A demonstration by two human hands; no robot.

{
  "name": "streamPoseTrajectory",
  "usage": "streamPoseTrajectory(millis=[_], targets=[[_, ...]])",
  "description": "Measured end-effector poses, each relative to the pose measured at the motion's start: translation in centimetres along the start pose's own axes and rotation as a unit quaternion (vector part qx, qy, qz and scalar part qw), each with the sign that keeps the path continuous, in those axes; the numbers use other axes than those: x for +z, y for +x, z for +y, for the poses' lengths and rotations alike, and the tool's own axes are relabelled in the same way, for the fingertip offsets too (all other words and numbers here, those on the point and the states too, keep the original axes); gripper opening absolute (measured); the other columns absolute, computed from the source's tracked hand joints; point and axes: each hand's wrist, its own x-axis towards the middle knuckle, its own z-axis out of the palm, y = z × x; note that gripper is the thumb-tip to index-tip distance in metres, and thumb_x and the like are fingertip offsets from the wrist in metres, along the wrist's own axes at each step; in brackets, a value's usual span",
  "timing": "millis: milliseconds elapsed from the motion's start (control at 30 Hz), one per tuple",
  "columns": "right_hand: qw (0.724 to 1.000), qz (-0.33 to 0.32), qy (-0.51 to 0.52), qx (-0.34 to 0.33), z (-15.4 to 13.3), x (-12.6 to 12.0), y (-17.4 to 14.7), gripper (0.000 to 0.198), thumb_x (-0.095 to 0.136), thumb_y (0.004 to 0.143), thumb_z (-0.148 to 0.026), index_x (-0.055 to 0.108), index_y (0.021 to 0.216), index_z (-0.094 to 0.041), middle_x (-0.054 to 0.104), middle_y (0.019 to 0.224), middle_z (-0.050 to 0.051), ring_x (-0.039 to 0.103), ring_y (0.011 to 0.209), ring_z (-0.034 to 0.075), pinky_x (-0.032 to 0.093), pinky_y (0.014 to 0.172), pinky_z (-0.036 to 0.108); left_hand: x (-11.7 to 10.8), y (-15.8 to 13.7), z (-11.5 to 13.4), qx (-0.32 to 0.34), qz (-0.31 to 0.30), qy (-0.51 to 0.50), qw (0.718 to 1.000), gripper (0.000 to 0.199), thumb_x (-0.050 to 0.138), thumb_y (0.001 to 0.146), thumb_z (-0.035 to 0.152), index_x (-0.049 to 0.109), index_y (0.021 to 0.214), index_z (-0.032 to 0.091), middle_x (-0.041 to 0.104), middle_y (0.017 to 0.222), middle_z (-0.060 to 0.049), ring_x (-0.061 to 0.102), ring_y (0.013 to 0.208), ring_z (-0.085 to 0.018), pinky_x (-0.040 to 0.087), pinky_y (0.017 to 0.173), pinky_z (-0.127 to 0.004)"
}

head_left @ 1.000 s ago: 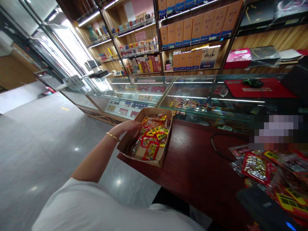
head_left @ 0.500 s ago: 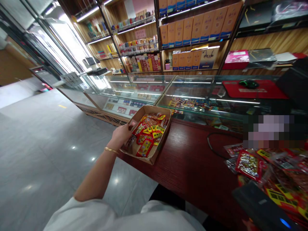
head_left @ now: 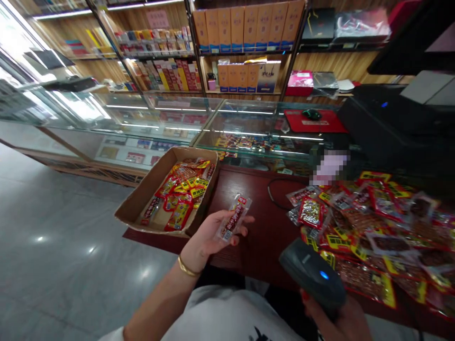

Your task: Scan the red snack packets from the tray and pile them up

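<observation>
My left hand point(head_left: 209, 234), palm up with a gold bangle on the wrist, holds a small clear snack packet point(head_left: 234, 219) with a dark red label. The fingers support it from below, over the dark red tabletop. My right hand point(head_left: 337, 312) grips a black barcode scanner point(head_left: 313, 274) with a blue light on top; its nose points toward the packet, apart from it. Left of my left hand stands an open cardboard box point(head_left: 138, 208) holding several red and yellow snack packets point(head_left: 179, 213). To the right lies a big heap of similar packets point(head_left: 359, 227).
Behind the dark red table point(head_left: 249, 189) runs a glass display counter point(head_left: 263, 123) with small goods inside. On it lie a red mouse pad point(head_left: 295, 124) and a black mouse point(head_left: 312, 114). A black cable point(head_left: 272, 194) crosses the tabletop. Shelves with orange boxes point(head_left: 236, 28) line the wall.
My left hand has left the cardboard box and moved right, now with a snack packet in it. The scanner in my right hand has come further into view. The camera has turned to the right.
</observation>
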Motion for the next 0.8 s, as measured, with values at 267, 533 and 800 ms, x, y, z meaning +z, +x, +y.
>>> streamPoseTrajectory(millis=[267, 533, 800], targets=[[0.996, -0.076, 0.037, 0.020, -1.0, 1.0, -0.6, 0.035, 0.063, 0.082, -0.048, 0.081, 0.094, -0.021, 0.083, 0.090, 0.010, 0.077, 0.084, 0.032, 0.060, 0.081, 0.040, -1.6, 2.5, -0.8, 0.046, 0.121, 0.075, 0.989, 0.034, 0.058, 0.097, 0.033, 0.066, 0.123, 0.013, 0.067, 0.132, -0.019, 0.075, 0.090, -0.022, 0.061, 0.071, -0.030], [0.987, -0.141, 0.076, 0.023, -3.2, 0.5, 0.4, 0.035, 0.064, 0.083, -0.044, 0.080, 0.102, -0.019, 0.082, 0.093, 0.010, 0.076, 0.085, 0.031, 0.057, 0.082, 0.039, -1.1, 3.2, -1.0, -0.021, 0.099, 0.080, 0.992, 0.040, 0.049, 0.100, 0.040, 0.071, 0.115, 0.010, 0.067, 0.132, -0.021, 0.074, 0.088, -0.023, 0.062, 0.068, -0.032], [0.979, -0.198, 0.039, -0.006, -2.3, -0.2, 0.9, 0.033, 0.064, 0.083, -0.037, 0.078, 0.107, -0.019, 0.082, 0.099, 0.011, 0.077, 0.089, 0.031, 0.058, 0.084, 0.040, -0.9, 3.7, -1.5, -0.049, 0.086, 0.066, 0.993, 0.043, 0.044, 0.100, 0.039, 0.069, 0.120, 0.010, 0.070, 0.128, -0.021, 0.074, 0.087, -0.024, 0.062, 0.070, -0.035]])
